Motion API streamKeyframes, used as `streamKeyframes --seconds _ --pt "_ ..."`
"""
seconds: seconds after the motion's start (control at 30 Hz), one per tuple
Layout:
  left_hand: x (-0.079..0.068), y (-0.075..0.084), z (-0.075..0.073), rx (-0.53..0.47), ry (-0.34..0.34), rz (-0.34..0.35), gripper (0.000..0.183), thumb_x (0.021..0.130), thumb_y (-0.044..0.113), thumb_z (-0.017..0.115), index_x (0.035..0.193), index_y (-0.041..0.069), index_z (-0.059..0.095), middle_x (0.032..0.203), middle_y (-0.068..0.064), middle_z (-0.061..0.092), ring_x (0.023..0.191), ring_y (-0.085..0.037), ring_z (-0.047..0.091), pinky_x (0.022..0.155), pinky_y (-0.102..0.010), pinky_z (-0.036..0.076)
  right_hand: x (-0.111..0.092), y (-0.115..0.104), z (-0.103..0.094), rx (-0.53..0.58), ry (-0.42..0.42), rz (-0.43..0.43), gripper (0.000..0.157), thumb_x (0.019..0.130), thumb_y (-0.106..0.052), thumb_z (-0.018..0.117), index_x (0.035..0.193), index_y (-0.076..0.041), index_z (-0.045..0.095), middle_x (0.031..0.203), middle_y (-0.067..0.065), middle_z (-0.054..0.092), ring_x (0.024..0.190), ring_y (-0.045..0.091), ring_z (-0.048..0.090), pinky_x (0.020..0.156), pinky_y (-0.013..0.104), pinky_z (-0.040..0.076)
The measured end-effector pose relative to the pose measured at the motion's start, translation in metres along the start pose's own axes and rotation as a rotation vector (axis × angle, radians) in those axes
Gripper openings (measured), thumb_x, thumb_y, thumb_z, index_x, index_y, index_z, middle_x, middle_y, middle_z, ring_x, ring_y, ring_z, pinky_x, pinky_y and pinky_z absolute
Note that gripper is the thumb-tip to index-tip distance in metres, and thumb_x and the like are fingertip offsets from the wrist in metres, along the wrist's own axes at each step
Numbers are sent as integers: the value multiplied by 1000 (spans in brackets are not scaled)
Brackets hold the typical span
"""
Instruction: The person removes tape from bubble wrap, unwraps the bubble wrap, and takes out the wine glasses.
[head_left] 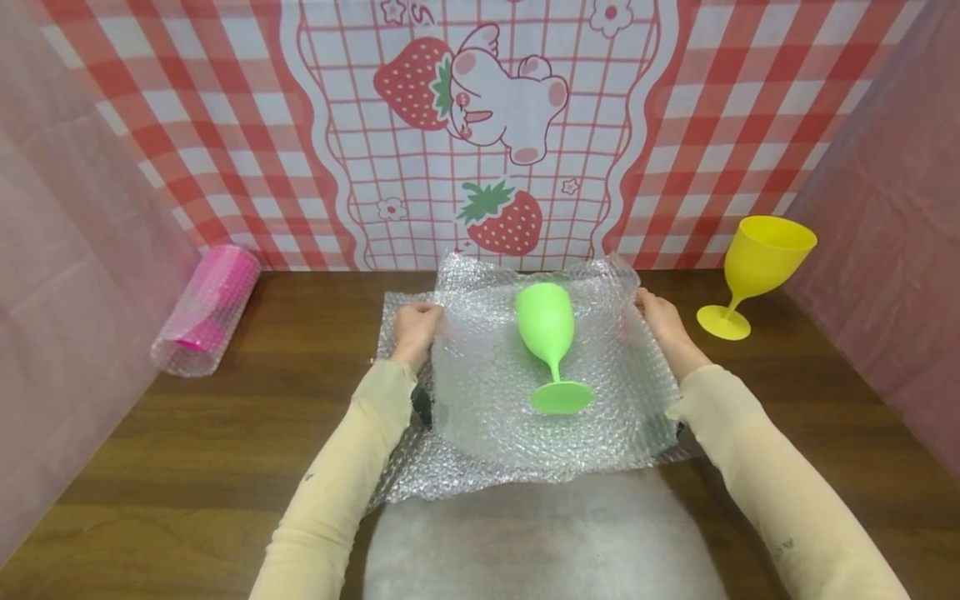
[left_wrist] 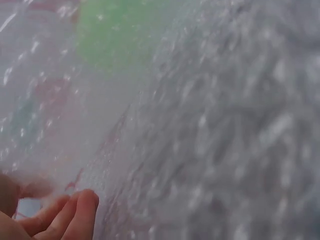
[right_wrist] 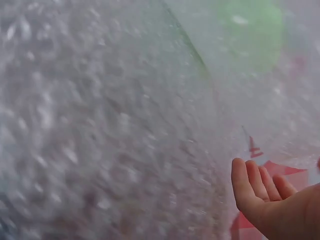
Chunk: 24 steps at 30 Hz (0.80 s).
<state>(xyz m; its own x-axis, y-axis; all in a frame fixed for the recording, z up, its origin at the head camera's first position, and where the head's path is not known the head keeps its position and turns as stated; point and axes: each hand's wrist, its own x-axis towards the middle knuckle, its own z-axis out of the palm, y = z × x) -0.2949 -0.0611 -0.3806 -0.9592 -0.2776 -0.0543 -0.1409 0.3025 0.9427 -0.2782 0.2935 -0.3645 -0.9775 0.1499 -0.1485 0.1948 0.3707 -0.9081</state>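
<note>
A green goblet (head_left: pixel 546 325) lies on a sheet of bubble wrap (head_left: pixel 480 417), its foot toward me and its bowl toward the back. My left hand (head_left: pixel 415 332) pinches the sheet's left edge; in the left wrist view its fingertips (left_wrist: pixel 86 202) meet the clear film. On the opposite side my right hand (head_left: pixel 666 327) grips the right edge near the far corner. In the right wrist view, the bent fingers (right_wrist: pixel 245 185) are beside the film, with the thumb mostly out of frame. Through the plastic the goblet shows as a green blur in both wrist views.
At the far left lies a pink goblet (head_left: pixel 217 283) rolled in bubble wrap. An upright yellow goblet (head_left: pixel 761 254) stands at the back right of the wooden table (head_left: pixel 285 417). A red-checked cloth (head_left: pixel 247 142) hangs behind, with pink cloth on both sides.
</note>
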Motion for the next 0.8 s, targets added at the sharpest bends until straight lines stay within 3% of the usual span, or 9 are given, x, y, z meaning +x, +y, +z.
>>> streamKeyframes --seconds 0.03,0.17,0.27,0.43,0.63,0.8 --pt "0 0 -1 -3 -19 8 29 79 17 57 101 1 66 99 -14 64 75 -17 53 67 -27 48 -8 -9 2 -18 -3 32 74 91 -55 31 140 -1 28 142 21 33 128 34 32 107 48 25" --pt "1 0 -8 -46 -132 24 37 81 27 61 109 2 62 104 -13 62 69 -12 53 61 -22 48 -20 -22 2 -19 30 -23 75 91 -52 36 140 3 22 139 26 32 123 36 35 102 48 31" --pt "0 1 -15 -85 -242 19 44 82 30 62 117 4 56 113 -12 59 79 -16 57 69 -26 52 -26 -26 2 -45 94 -78 59 91 -38 46 131 4 32 128 23 38 110 31 41 89 38 40" --pt "-1 3 -27 -88 -384 18 48 84 21 61 125 1 47 119 -16 53 90 -23 58 82 -34 52 -30 -25 -2 -143 154 -141 31 90 -20 50 109 2 38 111 18 42 94 26 42 75 29 39" --pt "-1 -3 -31 -45 -401 11 35 84 12 60 112 -7 54 98 -10 57 72 -13 57 75 -29 54 -30 -17 -9 -200 64 -123 43 94 -15 39 132 4 38 131 28 39 110 37 42 93 48 41" --pt "0 -7 -30 -13 -367 15 30 81 10 62 105 -8 57 87 -5 56 66 -10 53 71 -26 54 -25 -9 -13 -227 28 -76 47 94 -14 39 136 6 33 136 30 34 116 40 38 99 54 35"
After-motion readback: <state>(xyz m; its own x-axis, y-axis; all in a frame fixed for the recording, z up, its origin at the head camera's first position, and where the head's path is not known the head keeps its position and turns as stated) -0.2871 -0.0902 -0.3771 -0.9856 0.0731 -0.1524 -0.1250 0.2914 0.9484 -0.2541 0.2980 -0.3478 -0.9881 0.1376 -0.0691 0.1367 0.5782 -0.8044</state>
